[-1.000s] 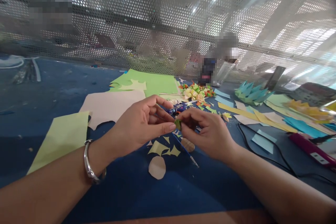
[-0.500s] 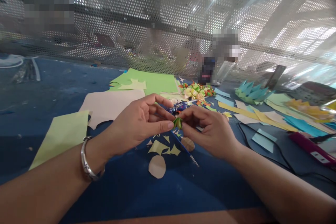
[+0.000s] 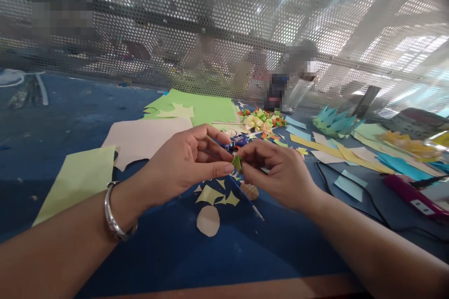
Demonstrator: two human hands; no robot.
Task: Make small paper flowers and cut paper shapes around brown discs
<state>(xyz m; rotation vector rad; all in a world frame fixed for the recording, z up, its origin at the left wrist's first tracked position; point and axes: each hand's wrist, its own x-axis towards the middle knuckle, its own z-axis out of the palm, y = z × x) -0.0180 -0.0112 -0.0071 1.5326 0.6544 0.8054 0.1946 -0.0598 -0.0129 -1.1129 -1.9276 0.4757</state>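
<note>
A small folded green paper piece, petal-like in shape, is pinched between my two hands above the table. My left hand grips its left side between thumb and fingers, and a silver bangle circles that wrist. My right hand holds the other side with thumb and forefinger. Under the hands lie pale yellow paper scraps, a blue thin-handled tool and a round pale paper disc. A second disc sits partly beneath my right hand.
Green sheets and a pale pink sheet lie behind my left hand. Beyond my hands is a pile of paper flowers. Paper strips, a black cable and a magenta power strip are right. A perforated screen stands behind.
The green paper piece has turned slightly between my fingertips and looks narrower. Both hands keep their hold. The whole view has shifted a little.
</note>
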